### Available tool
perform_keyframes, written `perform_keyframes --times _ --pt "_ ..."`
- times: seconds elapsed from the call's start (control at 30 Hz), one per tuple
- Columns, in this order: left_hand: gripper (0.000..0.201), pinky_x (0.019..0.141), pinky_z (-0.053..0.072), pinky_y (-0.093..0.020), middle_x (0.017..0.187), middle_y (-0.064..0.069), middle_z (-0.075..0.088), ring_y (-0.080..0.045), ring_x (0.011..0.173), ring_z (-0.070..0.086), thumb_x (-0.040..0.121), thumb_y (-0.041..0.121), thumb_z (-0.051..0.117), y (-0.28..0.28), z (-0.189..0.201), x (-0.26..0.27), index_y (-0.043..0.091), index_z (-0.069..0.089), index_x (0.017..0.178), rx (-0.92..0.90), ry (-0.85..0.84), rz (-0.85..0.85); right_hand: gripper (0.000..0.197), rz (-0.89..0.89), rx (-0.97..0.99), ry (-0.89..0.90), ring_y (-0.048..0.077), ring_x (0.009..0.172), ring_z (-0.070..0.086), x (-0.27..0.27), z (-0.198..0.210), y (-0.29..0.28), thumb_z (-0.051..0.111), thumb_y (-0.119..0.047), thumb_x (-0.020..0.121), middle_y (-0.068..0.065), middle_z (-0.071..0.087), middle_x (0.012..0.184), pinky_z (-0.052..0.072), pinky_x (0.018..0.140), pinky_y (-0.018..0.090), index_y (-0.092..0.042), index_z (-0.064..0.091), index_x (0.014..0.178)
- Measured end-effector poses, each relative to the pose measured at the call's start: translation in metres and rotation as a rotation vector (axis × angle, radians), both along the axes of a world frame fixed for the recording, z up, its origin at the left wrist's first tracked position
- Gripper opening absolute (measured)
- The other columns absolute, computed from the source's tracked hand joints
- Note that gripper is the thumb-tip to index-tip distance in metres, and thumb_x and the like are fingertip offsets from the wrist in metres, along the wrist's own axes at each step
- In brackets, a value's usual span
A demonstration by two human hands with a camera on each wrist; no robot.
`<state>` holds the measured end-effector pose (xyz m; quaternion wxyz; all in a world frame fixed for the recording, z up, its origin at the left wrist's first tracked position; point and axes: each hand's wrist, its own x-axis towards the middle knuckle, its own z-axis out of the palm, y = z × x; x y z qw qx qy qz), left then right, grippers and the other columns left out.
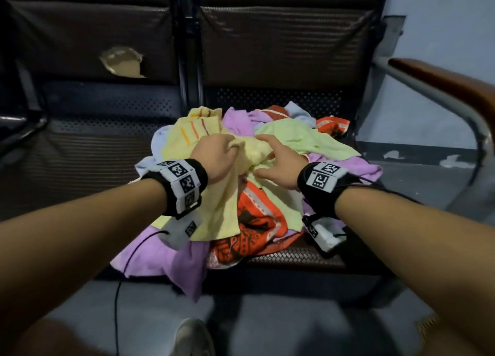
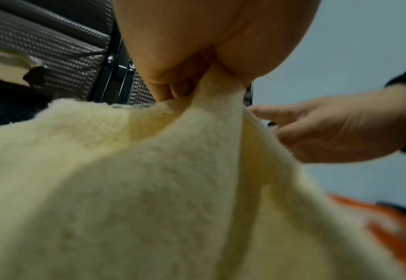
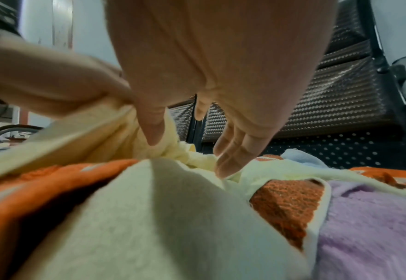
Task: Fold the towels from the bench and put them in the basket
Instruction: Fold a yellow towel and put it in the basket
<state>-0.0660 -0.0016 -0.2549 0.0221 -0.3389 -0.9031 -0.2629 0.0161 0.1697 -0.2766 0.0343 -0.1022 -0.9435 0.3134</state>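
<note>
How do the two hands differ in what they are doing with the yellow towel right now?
The left hand is curled into a fist, gripping a bunch of the yellow towel and pulling it up; the right hand is open, fingers spread, holding nothing. The left hand's knuckles face up; the right hand's fingertips reach toward the bunched cloth. Both hover over the same towel pile and wear black wrist straps.

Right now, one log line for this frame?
left hand: grips yellow towel | right hand: open, reaching in | pile on bench | basket: unseen
</note>
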Motion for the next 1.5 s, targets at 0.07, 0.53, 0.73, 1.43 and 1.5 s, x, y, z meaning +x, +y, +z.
perform_keyframes --times 0.07,0.53,0.73,1.43,1.5 --pt "0.029 0.079 0.045 -0.034 0.092 -0.006 0.072 -0.028 0.094 0.063 0.101 0.028 0.050 0.008 0.009 0.008 0.011 0.072 0.092 0.204 -0.142 -0.029 0.070 0.036 0.012 0.049 0.028 0.103 0.061 -0.005 0.002 -0.001 0.074 -0.030 0.083 0.014 0.059 0.122 0.047 0.081 0.031 -0.035 0.041 0.145" --pt "0.050 0.102 0.040 -0.034 0.134 -0.004 0.059 -0.023 0.122 0.056 0.083 0.033 0.052 0.047 0.020 -0.001 0.026 0.058 0.133 -0.096 -0.183 -0.112 0.031 -0.259 -0.413 0.541 0.008 0.063 0.055 0.027 0.048 0.054 0.041 -0.007 0.073 -0.008 0.063 0.070 0.047 0.055 0.028 -0.026 0.065 0.074" --pt "0.017 0.081 0.038 -0.027 0.086 0.007 0.065 -0.024 0.094 0.060 0.096 0.030 0.057 0.066 0.009 0.000 0.022 0.071 0.102 0.075 0.032 -0.125 0.040 -0.403 -0.319 0.424 0.021 0.085 0.065 0.064 0.048 0.090 0.037 -0.006 0.066 -0.006 0.069 0.085 0.057 0.069 0.036 -0.032 0.068 0.070" --pt "0.059 0.089 0.052 -0.033 0.121 -0.001 0.061 -0.012 0.103 0.063 0.087 0.043 0.071 0.134 0.051 0.064 0.027 0.048 0.139 0.264 -0.211 -0.288 0.050 -0.286 -0.491 0.496 0.013 0.099 0.069 0.106 0.075 0.110 0.046 0.011 0.086 -0.004 0.073 0.102 0.056 0.083 0.026 -0.028 0.071 0.103" --pt "0.081 0.100 0.047 -0.030 0.134 0.000 0.054 -0.011 0.121 0.054 0.080 0.030 0.081 0.133 0.053 0.065 0.032 0.038 0.148 0.251 -0.208 -0.385 0.056 -0.162 -0.521 0.464 0.015 0.100 0.071 0.108 0.080 0.106 0.049 0.014 0.083 0.001 0.075 0.104 0.058 0.085 0.027 -0.026 0.068 0.117"
